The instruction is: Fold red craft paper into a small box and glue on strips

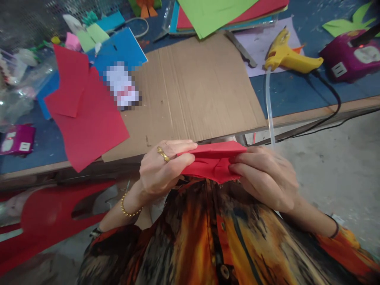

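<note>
A folded piece of red paper point(215, 160) is stretched between my two hands, close to my chest and just before the table's front edge. My left hand point(163, 164), with a gold ring, pinches its left end between thumb and fingers. At its right end my right hand point(264, 172) grips the paper, fingertips pressed on it. Creases run along the paper, and its lower edge looks uneven. Behind it on the table lies a flat sheet of brown cardboard point(196, 91).
Cut red sheets point(92, 118) and a blurred phone-like object point(123, 87) lie at left. At right are a yellow glue gun point(292, 55) with its cord, a blade point(242, 49) and a purple box point(352, 55). Coloured sheets point(219, 14) are stacked behind.
</note>
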`<state>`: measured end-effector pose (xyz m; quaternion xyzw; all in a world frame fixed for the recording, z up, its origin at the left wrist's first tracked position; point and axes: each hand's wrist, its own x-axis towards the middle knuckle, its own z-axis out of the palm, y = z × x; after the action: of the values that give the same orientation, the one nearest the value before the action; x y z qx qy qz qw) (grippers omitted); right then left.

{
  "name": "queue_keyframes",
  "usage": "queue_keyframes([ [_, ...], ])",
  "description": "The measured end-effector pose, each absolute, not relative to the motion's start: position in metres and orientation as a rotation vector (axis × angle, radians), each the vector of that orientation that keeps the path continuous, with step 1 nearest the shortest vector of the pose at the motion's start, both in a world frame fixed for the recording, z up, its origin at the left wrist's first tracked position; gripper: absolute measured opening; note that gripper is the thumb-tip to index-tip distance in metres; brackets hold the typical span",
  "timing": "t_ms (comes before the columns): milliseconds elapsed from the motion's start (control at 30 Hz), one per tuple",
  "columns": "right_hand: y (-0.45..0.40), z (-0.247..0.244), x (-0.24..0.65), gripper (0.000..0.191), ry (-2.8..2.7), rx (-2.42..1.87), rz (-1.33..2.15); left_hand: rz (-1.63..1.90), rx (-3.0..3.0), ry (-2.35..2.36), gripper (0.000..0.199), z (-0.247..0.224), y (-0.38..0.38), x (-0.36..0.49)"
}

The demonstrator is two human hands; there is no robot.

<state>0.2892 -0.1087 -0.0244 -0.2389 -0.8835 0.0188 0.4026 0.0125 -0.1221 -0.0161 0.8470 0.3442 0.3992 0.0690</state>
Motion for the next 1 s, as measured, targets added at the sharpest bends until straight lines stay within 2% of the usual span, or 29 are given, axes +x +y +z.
queue_keyframes([
  [133, -0.109, -0.025, 0.291, 0.021, -2.238, -0.606, 0.040, 1.314, 2.345, 1.079, 0.073, -0.027, -0.121, 0.016],
  [200, -0.108, -0.027, 0.291, 0.021, -2.215, -0.598, 0.029, 1.323, 2.279, 1.101, 0.079, -0.027, -0.120, 0.019],
  [267, -0.106, -0.029, 0.290, 0.023, -2.189, -0.599, 0.052, 1.297, 2.266, 1.134, 0.063, -0.025, -0.117, 0.022],
  [400, -0.102, -0.030, 0.284, 0.026, -2.161, -0.601, 0.141, 1.264, 2.275, 1.113, 0.013, -0.018, -0.112, 0.027],
  [467, -0.100, -0.030, 0.281, 0.025, -2.121, -0.634, 0.171, 1.254, 2.129, 1.073, 0.004, -0.017, -0.111, 0.029],
  [667, -0.095, -0.032, 0.275, 0.020, -1.933, -0.904, 0.389, 1.219, 1.525, 1.180, 0.015, -0.021, -0.106, 0.039],
  [900, -0.081, -0.045, 0.277, 0.013, -1.762, -0.976, 0.632, 1.202, 1.452, 1.107, 0.020, -0.022, -0.096, 0.037],
  [1000, -0.078, -0.045, 0.272, 0.014, -1.691, -0.916, 0.644, 1.233, 1.421, 1.074, 0.033, -0.025, -0.097, 0.035],
])
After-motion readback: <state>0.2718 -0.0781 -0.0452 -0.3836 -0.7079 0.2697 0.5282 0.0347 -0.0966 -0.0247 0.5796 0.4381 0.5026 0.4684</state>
